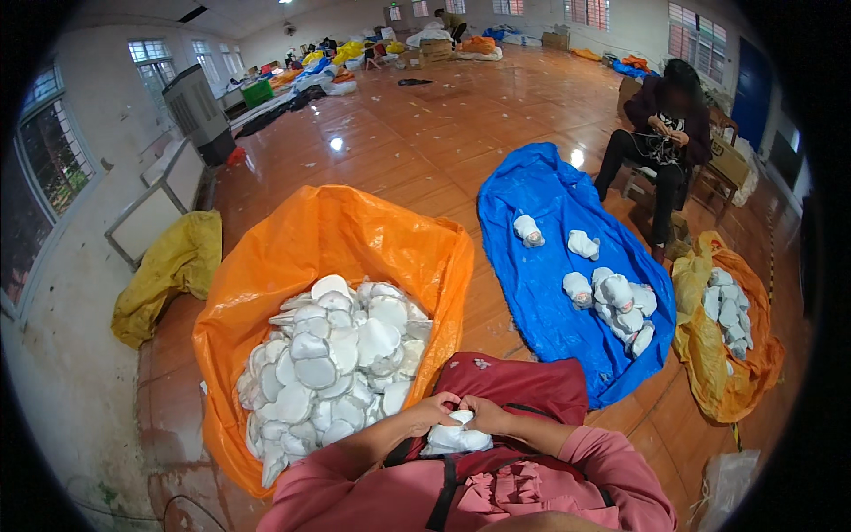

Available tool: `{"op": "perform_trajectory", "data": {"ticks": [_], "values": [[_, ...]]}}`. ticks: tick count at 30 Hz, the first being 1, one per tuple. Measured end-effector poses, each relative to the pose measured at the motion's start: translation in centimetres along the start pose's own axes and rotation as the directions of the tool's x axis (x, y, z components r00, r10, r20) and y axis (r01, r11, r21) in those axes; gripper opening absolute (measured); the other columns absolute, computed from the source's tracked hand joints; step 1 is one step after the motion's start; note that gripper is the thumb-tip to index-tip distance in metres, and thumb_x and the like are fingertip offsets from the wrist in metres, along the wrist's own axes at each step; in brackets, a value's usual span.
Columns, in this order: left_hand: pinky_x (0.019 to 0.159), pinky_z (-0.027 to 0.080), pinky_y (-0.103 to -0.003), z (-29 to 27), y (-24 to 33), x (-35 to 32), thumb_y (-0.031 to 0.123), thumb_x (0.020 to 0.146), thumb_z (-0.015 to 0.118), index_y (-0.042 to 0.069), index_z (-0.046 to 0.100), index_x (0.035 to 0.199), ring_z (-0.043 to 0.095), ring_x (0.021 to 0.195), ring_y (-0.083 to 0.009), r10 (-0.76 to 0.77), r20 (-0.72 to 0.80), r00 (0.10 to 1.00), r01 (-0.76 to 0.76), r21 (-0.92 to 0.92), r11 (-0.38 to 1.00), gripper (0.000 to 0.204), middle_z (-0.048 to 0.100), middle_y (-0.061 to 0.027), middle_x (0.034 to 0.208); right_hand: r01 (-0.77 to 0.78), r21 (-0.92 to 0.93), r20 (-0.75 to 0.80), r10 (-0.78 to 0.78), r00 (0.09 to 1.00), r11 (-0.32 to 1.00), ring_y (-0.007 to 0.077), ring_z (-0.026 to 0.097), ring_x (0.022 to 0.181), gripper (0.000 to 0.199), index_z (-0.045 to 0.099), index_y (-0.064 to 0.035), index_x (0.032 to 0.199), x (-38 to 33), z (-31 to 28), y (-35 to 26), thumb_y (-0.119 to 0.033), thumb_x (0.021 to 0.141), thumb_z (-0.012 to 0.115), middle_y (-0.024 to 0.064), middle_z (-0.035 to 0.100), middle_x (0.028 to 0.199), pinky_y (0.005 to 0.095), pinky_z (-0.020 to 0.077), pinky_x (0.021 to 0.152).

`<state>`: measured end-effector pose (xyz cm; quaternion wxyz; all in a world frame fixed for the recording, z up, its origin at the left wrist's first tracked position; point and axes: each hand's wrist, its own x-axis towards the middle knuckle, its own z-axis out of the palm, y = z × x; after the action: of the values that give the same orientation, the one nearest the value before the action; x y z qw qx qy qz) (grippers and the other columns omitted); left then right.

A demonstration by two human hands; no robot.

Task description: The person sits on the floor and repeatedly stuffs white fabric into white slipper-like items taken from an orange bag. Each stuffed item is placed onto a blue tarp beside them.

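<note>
Tiled floor point(390, 115): orange sack point(297, 235) heaped with white pads point(319, 363); left grip point(436, 412), right grip point(480, 415) pinching white bundle point(456, 441).

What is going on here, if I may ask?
A person in pink holds a white bundle over their lap, with the left hand and right hand close together at its top. To the left, an open orange bag holds a heap of white pads. Ahead to the right, several more bundles lie on a blue sheet. Beyond it, a co-worker sits handling something too small to make out.
</note>
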<state>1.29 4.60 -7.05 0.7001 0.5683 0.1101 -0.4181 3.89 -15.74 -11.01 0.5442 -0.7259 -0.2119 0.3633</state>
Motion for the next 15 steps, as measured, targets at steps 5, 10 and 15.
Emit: {"op": "perform_trajectory", "data": {"ticks": [5, 10, 15], "values": [[0.079, 0.051, -0.028, -0.1, 0.5, 1.4, -0.004, 0.073, 0.077, 0.0, 0.045, 0.125, 0.062, 0.093, -0.0168, 0.047, 0.038, 0.998, -0.056, 0.286, 0.957, 0.06, 0.063, -0.0112, 0.101, -0.024, -0.07, -0.103, 0.017, 0.994, 0.997, 0.013, 0.055, 0.077, 0.028, 0.055, -0.0058, 0.086, 0.0, 0.7, -0.5, -0.002, 0.069, 0.077, 0.0028, 0.06, 0.081, 0.0288, 0.0478, 0.07], [0.075, 0.05, -0.027, -1.0, 0.1, 2.5, 0.003, 0.074, 0.079, 0.0, 0.056, 0.114, 0.062, 0.086, -0.0141, 0.084, 0.113, 0.99, -0.131, 0.526, 0.84, 0.046, 0.064, -0.0072, 0.094, 0.149, -0.205, -0.201, -0.191, 0.961, 0.967, 0.0124, 0.056, 0.081, 0.025, 0.056, -0.0048, 0.09, -1.9, 1.1, -0.9, -0.006, 0.075, 0.075, 0.0027, 0.061, 0.086, 0.0275, 0.0477, 0.073], [0.071, 0.047, -0.028, 0.0, 1.4, -0.3, 0.011, 0.073, 0.081, 0.005, 0.059, 0.103, 0.058, 0.082, -0.0115, 0.189, 0.123, 0.974, -0.219, 0.714, 0.666, 0.037, 0.064, -0.004, 0.091, 0.058, 0.337, 0.117, -0.103, 0.988, 0.94, 0.0112, 0.057, 0.099, 0.032, 0.055, -0.0046, 0.115, -3.8, -1.0, -0.2, -0.003, 0.086, 0.07, 0.0012, 0.061, 0.105, 0.0271, 0.0462, 0.087]]}}
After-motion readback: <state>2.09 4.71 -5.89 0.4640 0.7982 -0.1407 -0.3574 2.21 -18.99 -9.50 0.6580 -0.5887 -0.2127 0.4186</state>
